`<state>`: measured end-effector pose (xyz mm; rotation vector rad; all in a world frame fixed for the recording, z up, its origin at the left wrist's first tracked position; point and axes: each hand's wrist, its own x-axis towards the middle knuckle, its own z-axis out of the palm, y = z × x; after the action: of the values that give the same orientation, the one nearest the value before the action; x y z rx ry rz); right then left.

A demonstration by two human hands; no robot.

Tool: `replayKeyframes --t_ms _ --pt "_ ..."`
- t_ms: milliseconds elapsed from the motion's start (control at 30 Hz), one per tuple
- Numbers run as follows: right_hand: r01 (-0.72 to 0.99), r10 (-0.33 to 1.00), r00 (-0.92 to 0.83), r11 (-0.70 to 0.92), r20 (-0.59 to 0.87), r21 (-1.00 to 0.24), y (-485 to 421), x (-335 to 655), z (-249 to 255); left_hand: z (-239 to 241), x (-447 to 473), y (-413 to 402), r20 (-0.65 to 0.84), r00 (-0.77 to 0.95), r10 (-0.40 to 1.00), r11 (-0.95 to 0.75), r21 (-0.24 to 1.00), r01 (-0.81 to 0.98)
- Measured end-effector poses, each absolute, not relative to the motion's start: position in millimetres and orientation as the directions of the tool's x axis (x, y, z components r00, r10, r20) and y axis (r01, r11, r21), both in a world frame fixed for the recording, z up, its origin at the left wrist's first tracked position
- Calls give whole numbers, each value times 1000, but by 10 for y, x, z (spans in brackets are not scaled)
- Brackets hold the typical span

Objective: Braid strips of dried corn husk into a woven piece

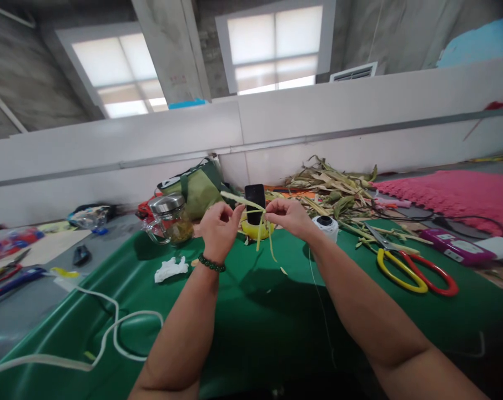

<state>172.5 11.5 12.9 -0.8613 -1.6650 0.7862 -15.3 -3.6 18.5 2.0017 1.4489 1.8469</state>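
Pale green strips of plant husk (271, 244) are crossed and bunched in front of me, their loose ends hanging down and one sticking out to the upper left. My right hand (292, 218) pinches the bunch where the strips meet. Thumb and fingers together, my left hand (219, 229) grips the end of a thin strip that runs across to the right hand; its fingertips are partly hidden. A dark bead bracelet (212, 264) circles my left wrist. Behind the strips, a black phone (255, 196) leans upright at a yellow object (251, 230).
Green cloth (251, 311) covers the table. Red-and-yellow-handled scissors (403, 269), a thread spool (327, 225) and a husk pile (335, 189) lie right. A glass jar (174, 222), crumpled tissue (171, 270), green bag (204, 189) and white cord (116, 322) are left.
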Motion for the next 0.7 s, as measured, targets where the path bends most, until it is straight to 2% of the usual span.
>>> replayKeyframes --t_ms 100,200,333,400,533,600,700 --pt "137 820 -145 571 554 -809 128 1691 107 180 -115 -46 716 -9 698 -598 589 544" --pt "151 779 -186 625 599 -765 97 1627 73 142 -72 -4 625 135 769 -628 696 349" --pt "250 698 -154 712 699 -656 61 1562 31 100 -65 46 501 -18 865 -487 849 204" --pt "284 666 -122 733 735 -618 61 1554 20 106 -66 35 457 30 889 -451 863 226" --pt "277 648 -130 750 750 -600 62 1546 5 144 -32 -28 524 175 834 -552 790 266" --pt "266 645 -146 756 750 -599 45 1538 2 156 -13 -49 579 155 801 -599 768 227" --pt "260 637 -182 766 749 -588 0 1538 18 157 1 -62 571 99 815 -580 803 138"
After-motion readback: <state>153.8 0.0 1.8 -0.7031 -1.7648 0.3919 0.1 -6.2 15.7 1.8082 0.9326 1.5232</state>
